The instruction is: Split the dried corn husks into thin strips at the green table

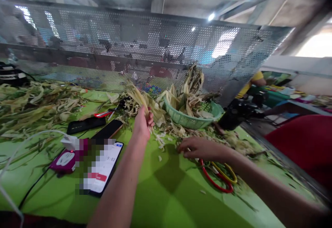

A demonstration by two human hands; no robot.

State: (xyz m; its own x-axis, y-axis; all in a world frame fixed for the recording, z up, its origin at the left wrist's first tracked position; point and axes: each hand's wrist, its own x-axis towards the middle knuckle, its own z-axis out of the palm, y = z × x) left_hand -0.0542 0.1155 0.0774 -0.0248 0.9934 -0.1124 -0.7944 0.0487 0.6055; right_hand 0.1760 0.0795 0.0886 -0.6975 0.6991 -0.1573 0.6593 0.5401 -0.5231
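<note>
Fingers [150, 119] of the left hand [141, 126] closed round dry husk strips [137, 96]; can't count strips. Long axis runs from the fist away to the far side, leaning left. Husk tips point away from the right hand [198, 148], which sits right and nearer, apart from them. Its fingers loosely bent, palm down; can't tell if they pinch anything. Green basket [185, 120] lies right of the held husks, beyond the right hand, which looks nearer to it than the left.

Counts: one basket, husks inside; one husk heap [41, 105] far left, pieces uncountable; one lit phone [110, 165]; two dark slabs [109, 131], phone-like; one red-handled scissors [102, 114]; one purple box [63, 162]; one red loop [214, 183], one yellow loop [232, 172], both beneath or beside the right forearm.
</note>
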